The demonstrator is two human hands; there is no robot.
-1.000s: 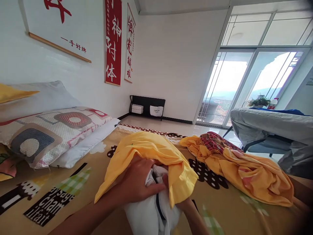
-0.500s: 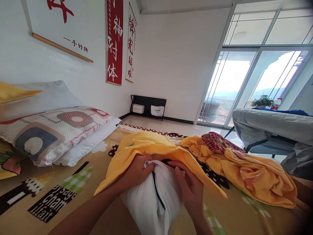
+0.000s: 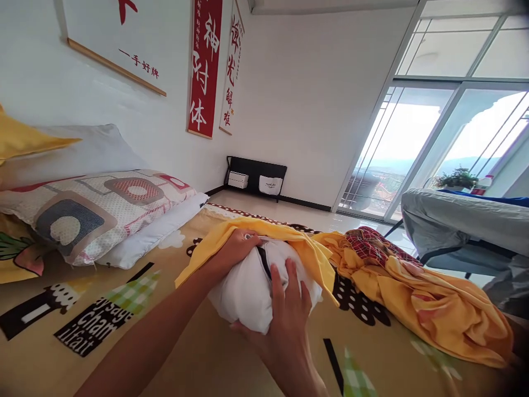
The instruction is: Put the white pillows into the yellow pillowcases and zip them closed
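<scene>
head camera: the right hand [image 3: 285,309] spreads its fingers over the top of a white cushion [image 3: 242,298] with the thumb tucked against the near underside, so its grip is clamped on the bulge; such a wrap-around hold probably suits something this soft, squeezing it into a compact bunch. the left hand [image 3: 237,245] reaches to the cushion's far edge, at the mouth of a yellow cover [image 3: 209,240], its grip closed on a pinch of white cloth, seemingly to anchor that edge by the opening. a dark zip [image 3: 263,262] runs down the cushion between the hands. the cushion's far side sits under the cover's draped edge and its near part is bare; how deep it reaches is hidden. beneath lies a printed bed sheet [image 3: 198,358], giving broad, flat support. to the left, a patterned pillow [image 3: 136,193] rests on a white pillow [image 3: 165,231], apparently stacked out of the way. to the right, a crumpled orange cloth [image 3: 417,298] lies with a red plaid cloth [image 3: 370,245], perhaps there to leave room for the hands.
</scene>
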